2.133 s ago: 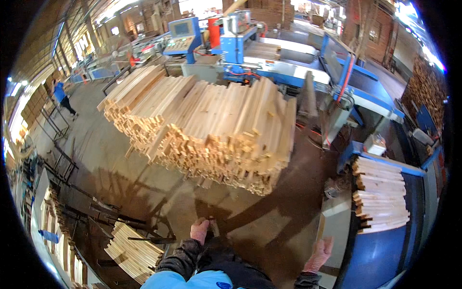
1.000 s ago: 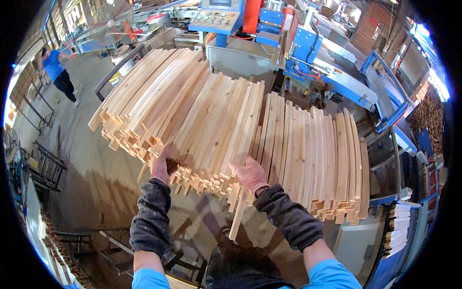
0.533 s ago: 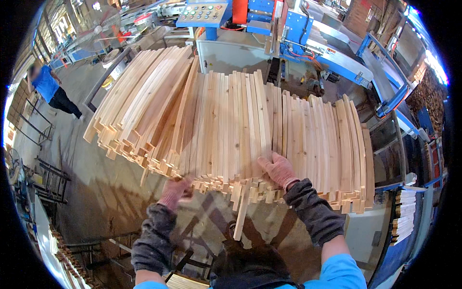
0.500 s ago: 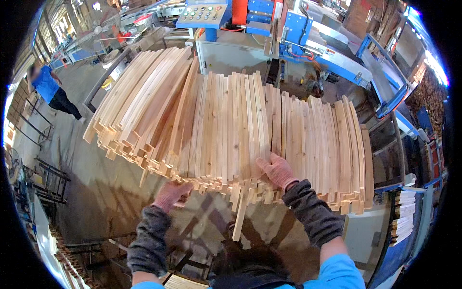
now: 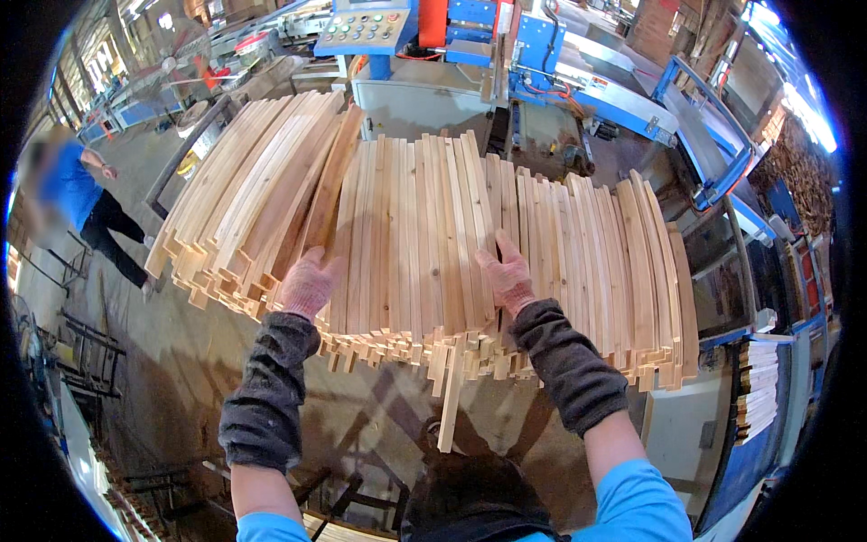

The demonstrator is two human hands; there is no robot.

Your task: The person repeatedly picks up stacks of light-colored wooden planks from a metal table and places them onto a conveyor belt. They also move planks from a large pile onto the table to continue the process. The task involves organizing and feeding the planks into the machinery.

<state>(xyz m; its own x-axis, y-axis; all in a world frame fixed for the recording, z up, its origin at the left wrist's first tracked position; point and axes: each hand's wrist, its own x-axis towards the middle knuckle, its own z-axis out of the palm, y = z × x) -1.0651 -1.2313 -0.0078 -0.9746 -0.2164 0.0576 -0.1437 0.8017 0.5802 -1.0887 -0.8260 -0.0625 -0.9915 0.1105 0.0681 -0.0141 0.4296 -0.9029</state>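
Observation:
A wide pile of pale wooden strips (image 5: 411, 244) lies side by side in front of me, their near ends uneven. My left hand (image 5: 308, 282), in a pinkish work glove, rests on the strips at the left side of the middle section, fingers stretched and thumb apart. On that section's right side, my right hand (image 5: 508, 274) lies in a matching glove, also with fingers stretched and thumb apart. The middle strips lie between the two hands. One longer strip (image 5: 451, 406) sticks out of the pile toward me.
Beyond the pile stands a blue machine with a button panel (image 5: 363, 32) and a grey cabinet (image 5: 420, 101). A person in a blue shirt (image 5: 68, 185) is at the far left. White strips (image 5: 757, 393) are stacked at the right. A fan (image 5: 169, 63) stands at the back left.
My left hand has risen from below the near ends onto the strips and opened. My right hand has shifted slightly up and left. The person at the left appears nearer.

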